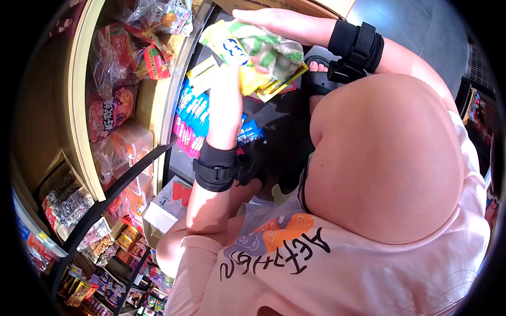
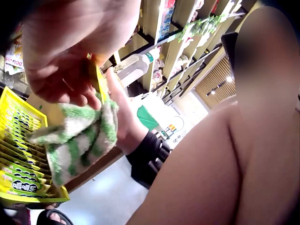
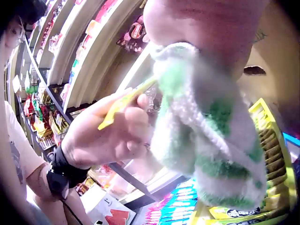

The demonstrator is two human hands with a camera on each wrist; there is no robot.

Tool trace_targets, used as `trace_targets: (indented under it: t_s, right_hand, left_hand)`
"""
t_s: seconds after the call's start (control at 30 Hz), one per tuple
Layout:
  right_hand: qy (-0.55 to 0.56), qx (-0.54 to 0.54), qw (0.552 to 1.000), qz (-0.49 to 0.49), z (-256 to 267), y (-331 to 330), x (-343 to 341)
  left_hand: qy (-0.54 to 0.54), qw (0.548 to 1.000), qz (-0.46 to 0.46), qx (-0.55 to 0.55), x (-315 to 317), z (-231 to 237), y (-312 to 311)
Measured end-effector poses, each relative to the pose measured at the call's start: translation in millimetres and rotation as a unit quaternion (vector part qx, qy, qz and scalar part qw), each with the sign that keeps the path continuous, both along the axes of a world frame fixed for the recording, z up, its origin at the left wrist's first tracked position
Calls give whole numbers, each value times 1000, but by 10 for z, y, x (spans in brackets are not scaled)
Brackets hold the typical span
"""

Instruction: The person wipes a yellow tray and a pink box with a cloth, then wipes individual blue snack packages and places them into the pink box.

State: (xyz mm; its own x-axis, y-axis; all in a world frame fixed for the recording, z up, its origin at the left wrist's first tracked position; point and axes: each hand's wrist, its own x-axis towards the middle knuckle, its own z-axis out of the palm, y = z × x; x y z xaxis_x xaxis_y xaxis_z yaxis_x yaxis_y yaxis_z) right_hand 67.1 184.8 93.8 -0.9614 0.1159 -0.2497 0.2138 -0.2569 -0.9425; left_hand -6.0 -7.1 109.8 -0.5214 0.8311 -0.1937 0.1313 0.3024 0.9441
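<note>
My left hand (image 3: 110, 124) pinches a flat yellow packet (image 1: 224, 45) between thumb and fingers; in the right wrist view the packet is seen edge-on. Facing it, my right hand (image 1: 269, 23) holds a fluffy green-and-white cloth (image 1: 279, 55), which hangs in folds beside the packet and overlaps it in the head view. Below both hands stands a yellow display box (image 2: 58, 193) with rows of similar yellow-green packets (image 2: 21, 164). The cloth covers part of this box in the head view.
Rows of blue packets (image 1: 194, 108) and pink packets (image 1: 185, 136) lie beside the yellow box. Shelves with bagged snacks (image 1: 112, 113) rise at the left. A grey-white carton (image 1: 161, 213) stands near the knee, a sandalled foot (image 1: 318, 67) close by, and a cardboard box (image 1: 329, 6) at the top.
</note>
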Motion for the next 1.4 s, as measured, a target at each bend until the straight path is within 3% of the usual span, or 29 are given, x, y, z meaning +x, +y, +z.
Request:
trace_targets:
  t_s: [0.07, 0.1, 0.13, 0.23, 0.33, 0.4, 0.43, 0.47, 0.53, 0.57, 0.67, 0.73, 0.83, 0.93, 1.0, 1.1, 1.3, 1.4]
  right_hand:
    - [6, 55, 998, 26, 158, -75, 47]
    - [33, 118, 991, 58, 141, -90, 57]
    - [61, 180, 978, 84, 124, -105, 68]
    - [-5, 197, 973, 122, 152, -68, 101]
    - [-52, 227, 962, 139, 176, -4, 114]
    - [-41, 225, 959, 167, 211, 12, 145]
    - [9, 227, 957, 180, 145, 6, 139]
    - [12, 257, 947, 193, 109, 9, 155]
    - [18, 315, 924, 216, 101, -5, 176]
    - [33, 354, 908, 223, 34, -4, 172]
    - [12, 390, 891, 230, 77, 9, 253]
    - [-1, 425, 877, 225, -12, 39, 376]
    - [-127, 463, 818, 316, 237, 137, 512]
    - [-135, 528, 756, 362, 68, 188, 693]
    - [-161, 554, 742, 341, 9, 159, 750]
    - [-190, 588, 714, 330, -77, 143, 730]
    - [-89, 538, 783, 299, -40, 75, 723]
    - [-154, 504, 786, 323, 88, 28, 658]
  left_hand:
    - [-125, 990, 21, -69, 78, 24, 39]
    - [-139, 986, -59, -66, 44, 57, 75]
    - [-100, 990, -62, -79, 48, 102, 85]
    - [63, 991, -84, -80, -14, 69, 44]
    - [269, 945, -21, -185, -165, 469, 52]
    - [372, 924, 23, -81, -240, 525, 28]
    - [384, 922, -25, -42, -304, 477, 12]
    - [344, 937, -58, 13, -274, 478, 48]
    - [355, 914, -195, 6, -352, 404, 39]
    - [264, 952, -146, -46, -263, 396, 44]
    - [302, 939, -154, -59, -246, 341, 19]
    - [270, 953, -127, -51, -276, 239, -19]
    - [210, 971, -99, -64, -394, 35, -125]
    - [108, 990, -64, -60, -428, -247, -209]
    - [193, 975, -74, -85, -335, -437, -217]
    - [208, 969, -94, -93, -128, -660, -203]
    - [245, 960, -111, -73, 14, -968, -240]
    - [289, 943, -136, -90, 13, -915, -226]
